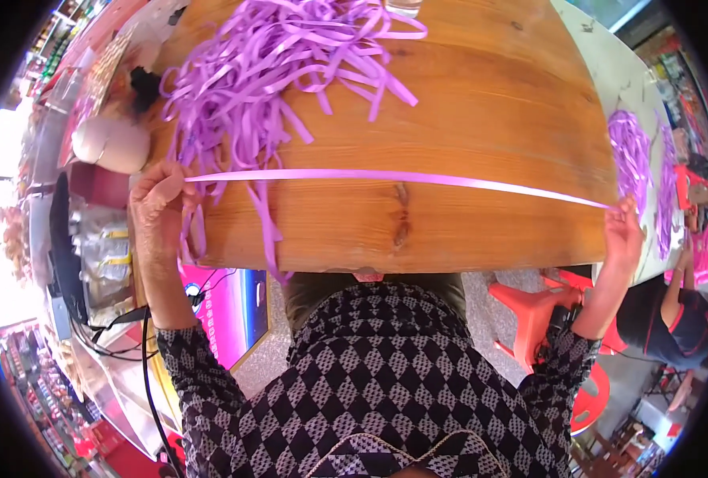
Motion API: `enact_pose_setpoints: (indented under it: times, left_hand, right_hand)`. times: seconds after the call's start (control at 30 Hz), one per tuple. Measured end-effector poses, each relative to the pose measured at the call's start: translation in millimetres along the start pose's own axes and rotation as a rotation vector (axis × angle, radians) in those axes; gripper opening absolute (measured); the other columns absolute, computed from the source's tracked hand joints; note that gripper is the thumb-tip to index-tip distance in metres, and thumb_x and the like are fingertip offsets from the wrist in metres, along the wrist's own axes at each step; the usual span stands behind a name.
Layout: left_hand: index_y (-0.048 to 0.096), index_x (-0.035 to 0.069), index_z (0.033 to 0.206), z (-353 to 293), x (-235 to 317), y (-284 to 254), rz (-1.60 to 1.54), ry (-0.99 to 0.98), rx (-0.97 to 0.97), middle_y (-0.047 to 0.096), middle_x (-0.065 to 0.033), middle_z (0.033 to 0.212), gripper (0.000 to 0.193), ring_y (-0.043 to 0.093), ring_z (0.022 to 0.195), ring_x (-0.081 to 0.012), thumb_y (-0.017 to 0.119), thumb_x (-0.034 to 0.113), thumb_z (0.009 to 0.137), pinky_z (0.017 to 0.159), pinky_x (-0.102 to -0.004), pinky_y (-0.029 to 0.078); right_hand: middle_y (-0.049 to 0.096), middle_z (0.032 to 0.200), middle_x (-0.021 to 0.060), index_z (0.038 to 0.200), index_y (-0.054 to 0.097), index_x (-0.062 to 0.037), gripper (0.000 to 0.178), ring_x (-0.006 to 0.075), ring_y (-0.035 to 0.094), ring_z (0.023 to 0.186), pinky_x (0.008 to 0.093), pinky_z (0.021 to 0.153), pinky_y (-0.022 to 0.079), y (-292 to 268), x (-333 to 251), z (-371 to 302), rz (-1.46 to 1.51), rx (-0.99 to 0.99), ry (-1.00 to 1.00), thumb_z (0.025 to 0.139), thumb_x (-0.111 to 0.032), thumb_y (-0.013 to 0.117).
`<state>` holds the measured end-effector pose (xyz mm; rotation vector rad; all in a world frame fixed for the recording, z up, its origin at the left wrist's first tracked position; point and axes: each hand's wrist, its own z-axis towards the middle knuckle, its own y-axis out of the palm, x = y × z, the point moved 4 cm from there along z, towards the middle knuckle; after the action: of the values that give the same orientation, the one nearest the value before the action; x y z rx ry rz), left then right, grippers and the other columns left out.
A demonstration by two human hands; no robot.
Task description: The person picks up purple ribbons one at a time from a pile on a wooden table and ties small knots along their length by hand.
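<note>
A narrow purple ribbon (386, 175) is stretched taut from left to right above the near part of the wooden table (481, 143). My left hand (160, 193) pinches its left end, close to the table's left edge. At the other end, my right hand (624, 231) grips the ribbon between closed fingertips by the table's right edge. A loose heap of purple ribbons (266, 72) lies at the far left of the table, and some strands hang down over the near edge beside my left hand.
Bundles of purple strips (631, 155) lie on a pale marble-patterned surface (609, 64) at the right. Red plastic stools (529, 315) stand below. A white rounded object (111, 144) sits at the left. Another person (676, 319) is at the far right. A glass (404, 6) stands at the back.
</note>
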<state>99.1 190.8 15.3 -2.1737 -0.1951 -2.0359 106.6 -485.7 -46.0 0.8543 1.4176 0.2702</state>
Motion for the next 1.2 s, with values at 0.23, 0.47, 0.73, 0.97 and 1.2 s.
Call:
enact_pose_setpoints:
  times: [0.23, 0.47, 0.73, 0.97, 1.2]
  left_hand:
    - [0.058, -0.001, 0.100, 7, 16, -1, 1.097, 0.537, 0.395, 0.060, -0.0095, 0.090, 0.028, 0.056, 0.085, -0.0196, 0.062, 0.017, 0.079, 0.073, -0.0306, 0.044]
    - [0.053, 0.002, 0.114, -38, 38, 201, 0.538, 0.685, -0.195, 0.055, -0.0131, 0.113, 0.043, 0.049, 0.108, -0.0249, 0.066, 0.007, 0.073, 0.090, -0.0350, 0.038]
    - [0.054, 0.002, 0.111, -61, -2, 305, -0.604, -0.112, -0.834, 0.058, -0.0048, 0.092, 0.030, 0.052, 0.081, -0.0081, 0.061, 0.005, 0.082, 0.072, -0.0228, 0.043]
    - [0.067, 0.002, 0.082, -65, 17, 292, -0.316, -0.219, -0.884, 0.056, 0.0022, 0.061, 0.012, 0.047, 0.054, -0.0018, 0.066, 0.014, 0.080, 0.047, -0.0164, 0.035]
    - [0.062, 0.005, 0.071, -43, 24, 205, 0.293, 0.651, -0.748, 0.056, -0.0044, 0.060, 0.007, 0.050, 0.055, -0.0222, 0.069, 0.009, 0.071, 0.058, -0.0342, 0.038]
  right_hand:
    - [0.061, 0.090, 0.0089, 0.112, 0.053, 0.0020, 0.030, 0.0171, 0.059, 0.082, 0.0290, 0.072, 0.047, 106, 48, -28, -0.201, -0.153, -0.057, 0.083, -0.006, 0.057]
    - [0.061, 0.086, 0.0116, 0.115, 0.050, 0.0067, 0.035, 0.0211, 0.060, 0.079, 0.0305, 0.070, 0.049, 187, 71, -75, -0.325, -0.178, -0.105, 0.082, -0.004, 0.057]
    - [0.064, 0.080, 0.0136, 0.110, 0.052, 0.0065, 0.032, 0.0206, 0.063, 0.075, 0.0289, 0.070, 0.048, 217, 81, -103, -0.306, -0.257, 0.009, 0.079, 0.000, 0.060]
    - [0.062, 0.081, 0.0122, 0.108, 0.051, 0.0107, 0.036, 0.0196, 0.060, 0.075, 0.0302, 0.077, 0.045, 204, 78, -102, -0.159, -0.283, 0.098, 0.076, -0.001, 0.063]
    - [0.054, 0.100, 0.0123, 0.121, 0.037, 0.0093, 0.038, 0.0175, 0.052, 0.087, 0.0282, 0.076, 0.041, 120, 24, -53, 0.254, -0.108, 0.040, 0.085, 0.002, 0.051]
